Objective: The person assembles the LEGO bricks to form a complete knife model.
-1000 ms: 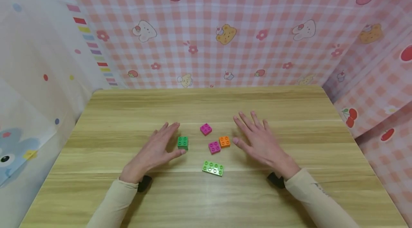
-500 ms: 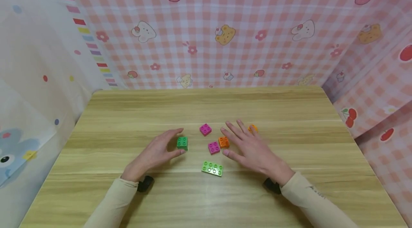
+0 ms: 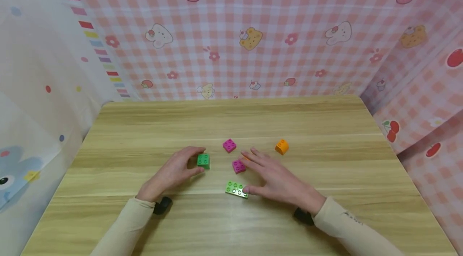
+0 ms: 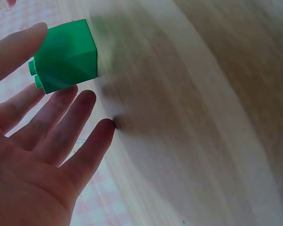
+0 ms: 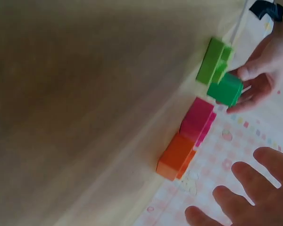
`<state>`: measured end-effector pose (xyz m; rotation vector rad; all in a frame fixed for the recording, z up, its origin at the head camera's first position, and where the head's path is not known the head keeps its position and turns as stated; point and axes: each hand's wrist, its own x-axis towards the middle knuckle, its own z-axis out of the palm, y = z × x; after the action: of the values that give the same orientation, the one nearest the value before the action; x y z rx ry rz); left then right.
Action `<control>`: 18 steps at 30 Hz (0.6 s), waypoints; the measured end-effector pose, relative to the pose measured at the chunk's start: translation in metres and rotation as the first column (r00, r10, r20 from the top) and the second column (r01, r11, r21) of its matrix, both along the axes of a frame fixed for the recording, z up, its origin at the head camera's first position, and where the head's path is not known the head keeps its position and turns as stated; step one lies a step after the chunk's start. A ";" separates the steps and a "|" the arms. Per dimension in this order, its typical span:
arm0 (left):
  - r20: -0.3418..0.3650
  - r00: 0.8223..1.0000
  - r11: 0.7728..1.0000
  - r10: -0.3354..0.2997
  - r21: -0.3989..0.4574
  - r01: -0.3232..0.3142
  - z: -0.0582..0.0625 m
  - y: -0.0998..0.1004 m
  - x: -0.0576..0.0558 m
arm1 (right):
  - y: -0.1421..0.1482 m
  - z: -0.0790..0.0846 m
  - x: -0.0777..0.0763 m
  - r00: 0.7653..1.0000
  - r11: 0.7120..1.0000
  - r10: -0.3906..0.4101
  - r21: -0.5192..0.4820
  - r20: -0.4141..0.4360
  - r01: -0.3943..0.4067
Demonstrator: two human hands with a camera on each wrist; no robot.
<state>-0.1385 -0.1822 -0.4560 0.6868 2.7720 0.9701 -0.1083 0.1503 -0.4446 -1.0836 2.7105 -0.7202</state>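
Note:
My left hand (image 3: 177, 167) is around the dark green block (image 3: 203, 161) on the table, thumb on the near side and fingers on the far side. In the left wrist view the thumb (image 4: 19, 49) overlaps the block's edge; whether it touches cannot be told. My right hand (image 3: 276, 177) hovers with spread fingers over an orange block (image 5: 174, 157), mostly hidden beneath it in the head view. Beside that lies a magenta block (image 3: 238, 166). The right thumb overlaps the end of a long light green block (image 3: 234, 189).
Another magenta block (image 3: 229, 145) lies farther back. An orange block with a curved side (image 3: 282, 147) stands behind my right hand. The wooden table (image 3: 144, 119) meets patterned cloth (image 3: 231, 67) at its back edge.
My right hand has moved left and nearer, over the orange block, uncovering the curved orange block. The left fingers have drawn closer about the dark green block. The blocks stay in place.

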 end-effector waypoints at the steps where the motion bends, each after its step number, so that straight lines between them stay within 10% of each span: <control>1: -0.003 1.000 1.000 -0.003 0.004 0.003 0.000 0.000 0.000 | -0.001 0.000 0.001 1.000 1.000 0.008 -0.011 0.008 -0.008; 18: 0.028 1.000 1.000 0.006 0.005 -0.006 -0.002 0.000 -0.002 | -0.020 -0.007 0.008 0.992 0.998 0.064 0.017 0.108 -0.066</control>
<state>-0.1403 -0.1824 -0.4581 0.6605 2.7500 0.9804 -0.1004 0.1303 -0.4517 -1.0903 2.5742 -0.7176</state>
